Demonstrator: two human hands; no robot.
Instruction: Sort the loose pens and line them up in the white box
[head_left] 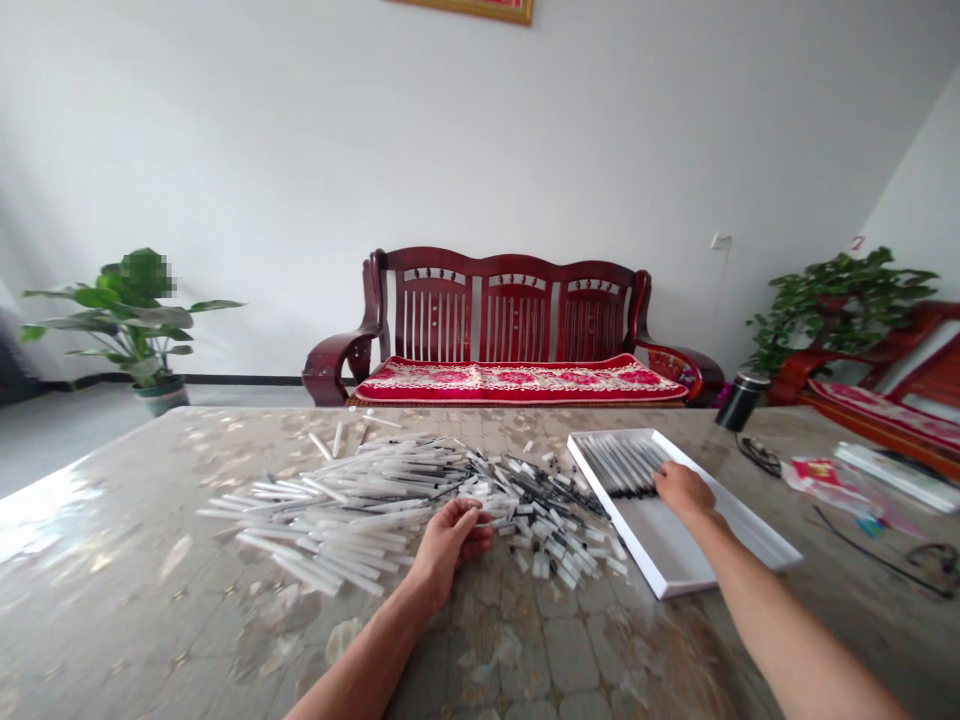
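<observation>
A heap of clear pen barrels (352, 505) lies across the table, with several small caps and dark refills (551, 520) to its right. My left hand (450, 540) rests at the near edge of the heap, fingers curled round what looks like a small pen part. A white tray (675, 555) sits to the right with a row of assembled pens (622, 465) at its far end. My right hand (682, 488) lies in the tray, fingers bent down on the near ends of those pens.
The table (150, 600) has a patterned glossy top. At the right lie a black cylinder (739, 400), a cable (761, 458), a red packet (825, 475) and a white flat box (896, 475). A red wooden bench (510, 335) stands behind, plants at both sides.
</observation>
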